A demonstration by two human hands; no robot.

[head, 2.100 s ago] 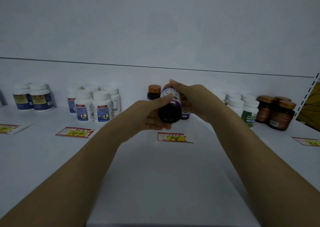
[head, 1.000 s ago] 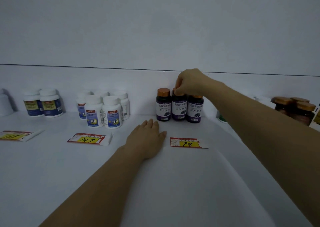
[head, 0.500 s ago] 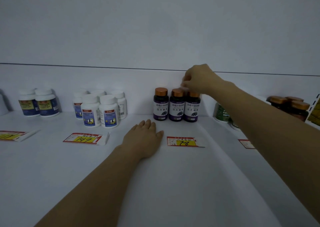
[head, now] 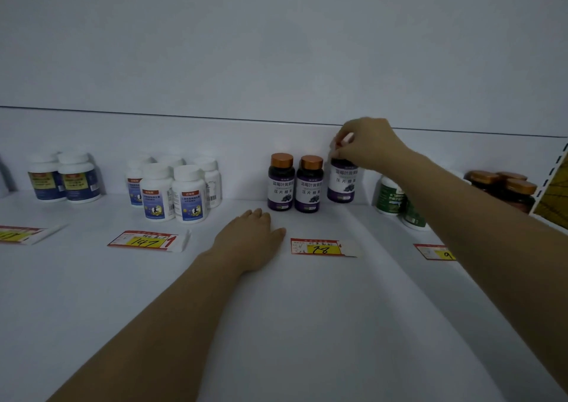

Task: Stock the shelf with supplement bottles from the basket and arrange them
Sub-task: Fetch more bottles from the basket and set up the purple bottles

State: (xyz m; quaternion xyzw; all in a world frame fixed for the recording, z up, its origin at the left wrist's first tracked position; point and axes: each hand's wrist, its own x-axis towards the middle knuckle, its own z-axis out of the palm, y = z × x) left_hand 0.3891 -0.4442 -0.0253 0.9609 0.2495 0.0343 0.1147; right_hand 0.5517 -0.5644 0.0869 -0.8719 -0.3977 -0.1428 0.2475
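The left grip (head: 249, 238) lies flat, palm down, on the shelf (head: 307, 309) at the centre of the frame, fingers straight and close together. Its bare forearm runs to the lower left edge. The right grip (head: 368, 149), higher and right of centre, curls its fingers down and pinches a bottle (head: 342, 183) by the cap. Its forearm slants to the right edge.

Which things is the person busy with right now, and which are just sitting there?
Busy with: right hand, gripping one purple bottle by its top; two other purple bottles; left hand, flat on the shelf.
Just sitting: white bottles; green bottles; brown jars; price tags.
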